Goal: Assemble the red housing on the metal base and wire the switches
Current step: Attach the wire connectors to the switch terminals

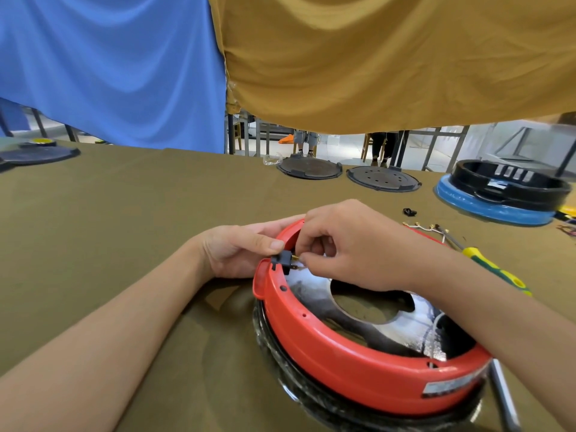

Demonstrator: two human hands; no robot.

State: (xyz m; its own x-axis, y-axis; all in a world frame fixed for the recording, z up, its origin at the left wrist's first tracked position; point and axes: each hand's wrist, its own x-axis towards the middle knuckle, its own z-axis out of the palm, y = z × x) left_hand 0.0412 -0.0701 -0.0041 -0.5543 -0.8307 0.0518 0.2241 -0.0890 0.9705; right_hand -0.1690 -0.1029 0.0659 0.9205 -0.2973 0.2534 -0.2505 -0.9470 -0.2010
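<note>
The red housing (358, 363) sits as a ring on the shiny metal base (402, 325), near and a little right of centre on the olive-covered surface (124, 213). A black switch (281, 259) stands at the housing's far-left rim, with its small brass terminals pointing right.

The left hand (240, 251) rests against the outside of the housing, its thumb laid on top of the switch and its fingers (274, 224) curled round the far side of the rim, so it grips switch and rim together. The right hand (349, 244) reaches in over the ring from the right, its fingers bunched tight, pinching something small right at the switch's terminals; what it pinches is too tiny to make out, perhaps a wire end.

Just beyond the right hand lie loose white wires (427, 227) with brass ends, and a small black part (409, 211) near them. A screwdriver (495, 269) with a yellow and green handle lies to the right of the housing. Farther off on the right stands a black ring on a blue base (498, 198), with two dark round plates (346, 173) to its left. Blue and mustard cloths (280, 57) hang across the far side.
</note>
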